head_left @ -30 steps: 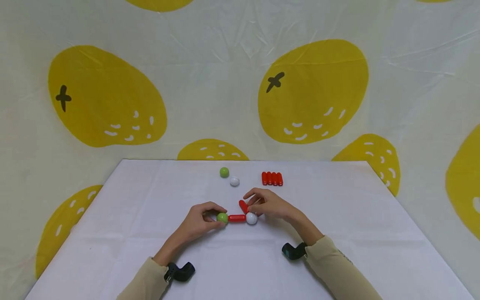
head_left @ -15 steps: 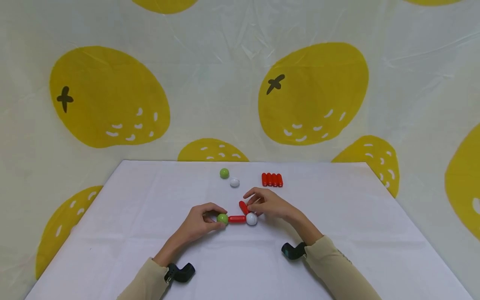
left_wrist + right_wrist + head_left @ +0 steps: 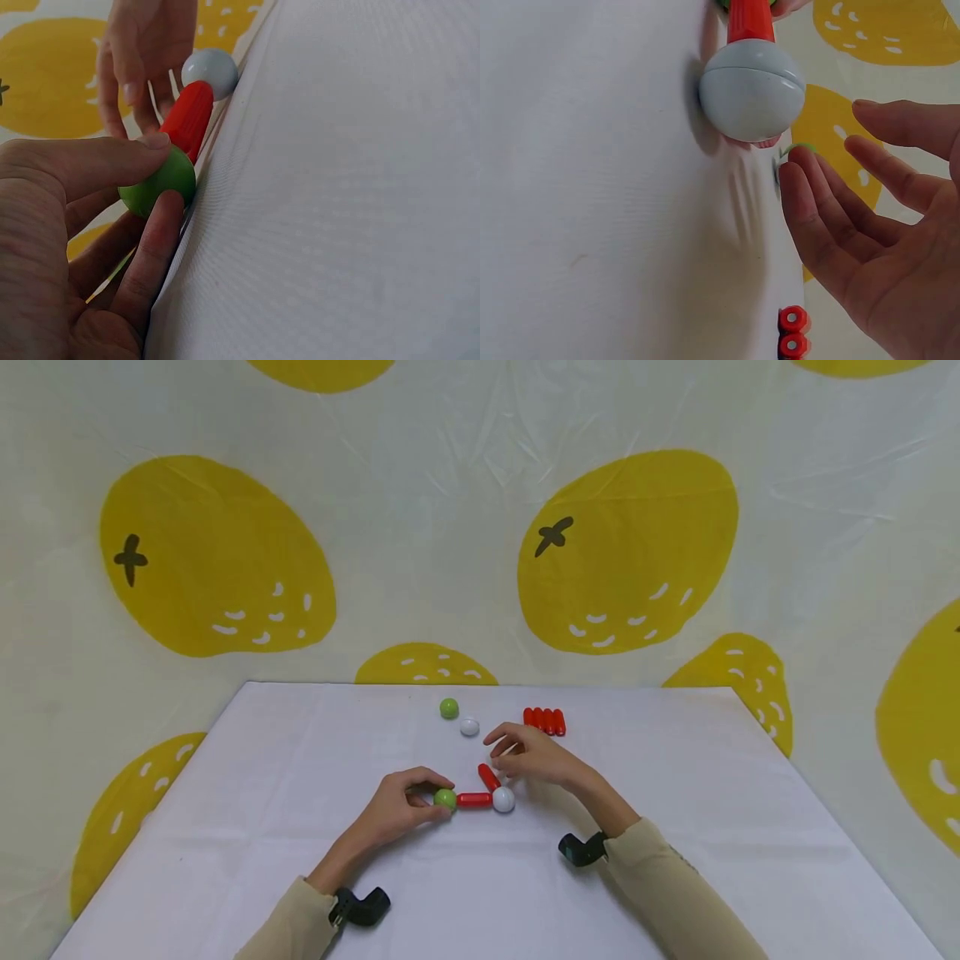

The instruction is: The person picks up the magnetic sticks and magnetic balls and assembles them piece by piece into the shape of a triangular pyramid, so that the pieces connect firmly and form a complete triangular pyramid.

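My left hand (image 3: 401, 803) pinches a green ball (image 3: 445, 799) between thumb and fingers at the table's middle. A red rod (image 3: 474, 800) joins that ball to a white ball (image 3: 503, 799). From the white ball a second red rod (image 3: 489, 777) slants away, toward the back left. My right hand (image 3: 534, 755) hovers just behind and right of this rod, its fingers relaxed and holding nothing. In the right wrist view a gap shows between the fingers and the white ball (image 3: 752, 90). The left wrist view shows the thumb on the green ball (image 3: 159, 184).
Farther back lie a loose green ball (image 3: 448, 708) and a loose white ball (image 3: 469, 727). Several red rods (image 3: 544, 720) lie side by side behind my right hand. A white cloth covers the table (image 3: 315, 727), and a fruit-print sheet (image 3: 427, 543) hangs behind.
My right hand has let go of the slanted red rod and risen slightly back from it. My left hand stays on the green ball, and the joined pieces keep their place.
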`<state>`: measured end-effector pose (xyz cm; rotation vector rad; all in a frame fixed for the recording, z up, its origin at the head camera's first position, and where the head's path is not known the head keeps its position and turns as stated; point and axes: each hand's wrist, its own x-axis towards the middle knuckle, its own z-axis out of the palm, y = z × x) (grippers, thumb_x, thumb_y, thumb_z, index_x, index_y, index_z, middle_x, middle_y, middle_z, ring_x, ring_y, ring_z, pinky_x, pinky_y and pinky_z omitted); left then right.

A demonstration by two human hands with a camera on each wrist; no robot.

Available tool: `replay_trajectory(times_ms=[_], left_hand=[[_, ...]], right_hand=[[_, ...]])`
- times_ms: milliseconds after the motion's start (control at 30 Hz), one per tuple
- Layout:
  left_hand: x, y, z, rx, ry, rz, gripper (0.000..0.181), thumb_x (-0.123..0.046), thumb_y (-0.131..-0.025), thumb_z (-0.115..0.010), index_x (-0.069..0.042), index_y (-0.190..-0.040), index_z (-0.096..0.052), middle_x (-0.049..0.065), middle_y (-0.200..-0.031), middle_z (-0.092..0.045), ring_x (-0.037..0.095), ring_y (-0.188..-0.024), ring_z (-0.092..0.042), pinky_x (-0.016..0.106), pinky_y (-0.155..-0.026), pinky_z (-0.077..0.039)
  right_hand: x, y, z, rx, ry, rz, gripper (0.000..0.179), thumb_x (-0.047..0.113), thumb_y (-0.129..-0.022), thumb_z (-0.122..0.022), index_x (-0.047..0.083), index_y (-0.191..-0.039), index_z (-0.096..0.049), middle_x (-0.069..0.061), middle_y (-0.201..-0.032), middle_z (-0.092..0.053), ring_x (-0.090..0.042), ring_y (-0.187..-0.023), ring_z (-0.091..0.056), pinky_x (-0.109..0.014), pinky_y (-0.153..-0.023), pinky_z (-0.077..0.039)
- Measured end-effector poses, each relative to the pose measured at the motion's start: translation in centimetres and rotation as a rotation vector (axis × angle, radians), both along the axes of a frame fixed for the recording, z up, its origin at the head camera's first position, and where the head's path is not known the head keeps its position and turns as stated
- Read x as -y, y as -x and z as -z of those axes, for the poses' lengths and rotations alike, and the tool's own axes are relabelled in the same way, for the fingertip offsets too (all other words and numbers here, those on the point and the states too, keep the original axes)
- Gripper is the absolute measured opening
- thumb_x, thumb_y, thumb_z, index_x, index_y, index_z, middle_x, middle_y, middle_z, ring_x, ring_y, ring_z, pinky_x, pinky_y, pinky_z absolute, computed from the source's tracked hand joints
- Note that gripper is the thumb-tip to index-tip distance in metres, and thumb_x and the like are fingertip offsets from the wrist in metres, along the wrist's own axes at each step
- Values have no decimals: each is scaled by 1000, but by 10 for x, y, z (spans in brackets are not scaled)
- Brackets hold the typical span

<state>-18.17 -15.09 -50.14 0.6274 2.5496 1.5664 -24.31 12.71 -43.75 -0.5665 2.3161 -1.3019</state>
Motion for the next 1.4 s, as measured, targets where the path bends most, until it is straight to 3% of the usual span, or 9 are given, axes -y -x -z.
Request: replay_trajectory(times_ms=[400, 700, 1167, 1400], left_hand=[[-1, 1, 2, -3, -1, 0, 33, -25, -87, -84, -18, -118, -76, -2, -115, -75, 15, -105, -66, 20, -81, -57], [-1, 1, 1, 2, 1, -1, 33, -23, -86, -85, -18, -118, -76, -1, -116, -74, 15, -105, -66, 20, -81, -57], [1, 3, 4, 9, -12, 3, 34, -24, -86, -85, -16, -117, -76, -1, -115, -75, 15, -104, -66, 20, -81, -57], [1, 4, 4, 15, -18, 8, 34, -23, -86, -85, -16, -117, -76, 0, -116, -75, 15, -105, -66, 20, -81, -58]], right_hand=[[14, 9, -4, -43, -17, 61, 36, 12, -99, -66, 4, -133, -60, -22, -130, -65, -22, -102, -67, -40, -87, -62], [23, 24, -2, -53, -46, 105, 39, 13, -98, -67, 9, -136, -60, -18, -129, -67, -22, -103, -67, -40, -89, -62], [37, 57, -1, -123, -111, 45, 38, 17, -99, -68, 12, -136, -63, -15, -134, -65, -31, -119, -65, -37, -92, -60], [43, 68, 6, -137, -161, 18, 33, 19, -99, -68, 16, -132, -67, -14, -136, -64, -33, -123, -64, -42, -97, -58]])
